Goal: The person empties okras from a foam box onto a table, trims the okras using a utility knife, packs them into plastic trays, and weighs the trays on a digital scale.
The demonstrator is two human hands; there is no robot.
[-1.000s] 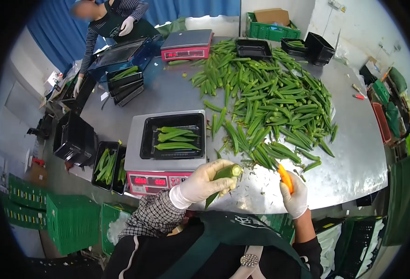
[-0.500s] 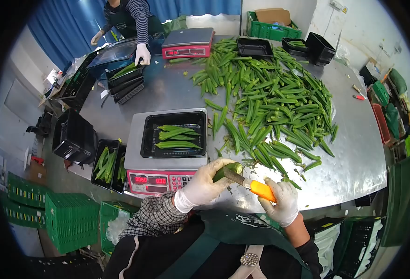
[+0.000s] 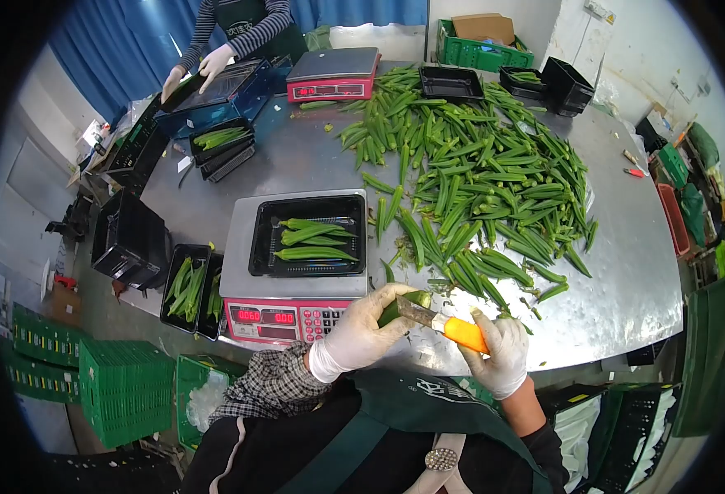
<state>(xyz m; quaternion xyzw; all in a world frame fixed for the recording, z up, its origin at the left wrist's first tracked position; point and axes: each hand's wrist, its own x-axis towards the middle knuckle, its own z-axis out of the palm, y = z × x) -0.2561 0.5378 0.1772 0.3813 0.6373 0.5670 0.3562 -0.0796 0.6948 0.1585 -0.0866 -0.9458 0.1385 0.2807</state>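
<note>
My gloved left hand is closed around okra pods, whose stem ends face right; how many it holds I cannot tell. In my gloved right hand is a knife with an orange handle, its blade lying against the okra ends. Left of my hands, a black tray with several okra pods rests on a pink and silver scale reading 0.060. A large pile of okra spreads over the metal table beyond my hands.
Okra-filled trays sit left of the scale, near stacked black trays. Across the metal table, a co-worker's gloved hands hold a black tray. A second scale stands at the back. Green crates are stacked at lower left.
The knife blade has shifted slightly left and up at the okra ends. The co-worker's hands have moved from the stacked trays to a tray at the back left.
</note>
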